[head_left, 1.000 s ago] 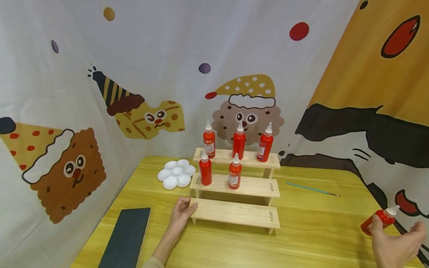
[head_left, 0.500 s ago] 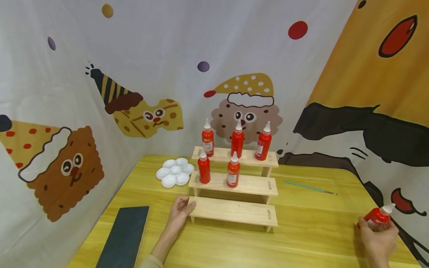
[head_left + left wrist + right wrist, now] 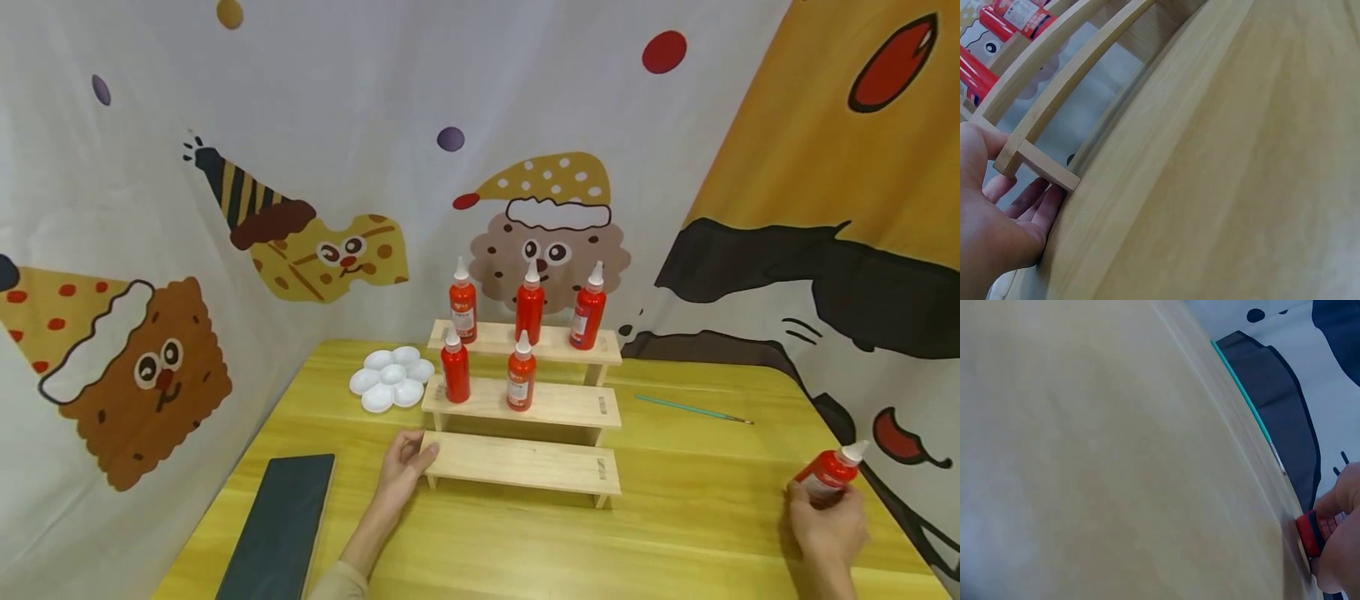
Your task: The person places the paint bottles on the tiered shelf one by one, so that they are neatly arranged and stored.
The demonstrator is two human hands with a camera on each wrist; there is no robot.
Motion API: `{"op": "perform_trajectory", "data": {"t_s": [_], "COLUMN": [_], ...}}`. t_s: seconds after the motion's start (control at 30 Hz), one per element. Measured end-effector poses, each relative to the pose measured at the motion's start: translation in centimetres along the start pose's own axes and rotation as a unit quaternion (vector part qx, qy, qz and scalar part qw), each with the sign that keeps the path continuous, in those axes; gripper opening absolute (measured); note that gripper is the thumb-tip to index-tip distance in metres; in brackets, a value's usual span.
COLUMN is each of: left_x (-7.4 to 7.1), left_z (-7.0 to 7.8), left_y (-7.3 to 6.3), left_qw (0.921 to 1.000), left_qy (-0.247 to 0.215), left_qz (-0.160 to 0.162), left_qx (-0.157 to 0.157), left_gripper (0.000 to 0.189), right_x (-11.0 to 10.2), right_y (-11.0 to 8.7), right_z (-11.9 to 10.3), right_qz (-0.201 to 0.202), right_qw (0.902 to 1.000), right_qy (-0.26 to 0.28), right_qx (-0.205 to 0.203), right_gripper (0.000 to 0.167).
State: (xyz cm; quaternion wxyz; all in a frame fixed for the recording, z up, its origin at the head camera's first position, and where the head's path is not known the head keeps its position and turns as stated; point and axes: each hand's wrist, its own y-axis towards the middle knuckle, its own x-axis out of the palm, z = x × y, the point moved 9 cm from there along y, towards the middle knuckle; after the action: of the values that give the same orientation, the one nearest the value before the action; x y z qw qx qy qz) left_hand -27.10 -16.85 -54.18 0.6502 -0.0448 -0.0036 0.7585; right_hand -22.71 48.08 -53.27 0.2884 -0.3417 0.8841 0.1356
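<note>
My right hand (image 3: 828,525) grips a red paint bottle (image 3: 827,473) with a white nozzle, tilted to the right, at the table's right side. In the right wrist view only the lower part of that bottle (image 3: 1313,532) shows beside the fingers. My left hand (image 3: 402,467) holds the left end of the lowest step of a three-tier wooden rack (image 3: 525,463), thumb on top. The left wrist view shows that hand (image 3: 997,212) around the board's end, fingers at the support. Several red bottles stand upright on the rack: three on top, two on the middle step, one of these a red bottle (image 3: 521,379).
A white flower-shaped palette (image 3: 392,377) lies left of the rack. A dark flat board (image 3: 281,521) is at the front left. To the right of the rack lies a teal paintbrush (image 3: 690,408). A printed cloth (image 3: 360,100) hangs behind the table (image 3: 697,517).
My right hand has closed its fingers around the red bottle and shifted it slightly left. The left hand has stayed on the rack. The head view has tilted slightly.
</note>
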Motion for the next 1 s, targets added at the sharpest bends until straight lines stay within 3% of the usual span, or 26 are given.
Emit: {"op": "perform_trajectory", "data": {"t_s": [0.5,0.63,0.87,1.0], "left_x": [-0.1,-0.2,0.0,0.2], "left_z": [0.1,0.2,0.1,0.0], "left_y": [0.1,0.2,-0.1,-0.1], "left_qw": [1.0,1.0,1.0,1.0], "left_qy": [-0.001,-0.005,-0.002,-0.009], "left_qz": [0.001,0.002,-0.001,0.0], "left_qx": [0.0,0.003,-0.004,-0.004], "left_gripper": [0.04,0.04,0.04,0.041], "right_x": [0.1,-0.1,0.8,1.3], "right_y": [-1.2,-2.2,-4.5,-5.9], "right_z": [-1.4,-3.3,-7.2,-10.1], "right_qz": [-0.003,0.004,-0.044,-0.058], "right_qw": [0.9994,0.9981,0.9952,0.9898], "right_qy": [-0.019,-0.009,0.044,0.066], "right_qx": [-0.028,-0.061,-0.076,-0.112], "right_gripper": [0.055,0.05,0.052,0.049]}}
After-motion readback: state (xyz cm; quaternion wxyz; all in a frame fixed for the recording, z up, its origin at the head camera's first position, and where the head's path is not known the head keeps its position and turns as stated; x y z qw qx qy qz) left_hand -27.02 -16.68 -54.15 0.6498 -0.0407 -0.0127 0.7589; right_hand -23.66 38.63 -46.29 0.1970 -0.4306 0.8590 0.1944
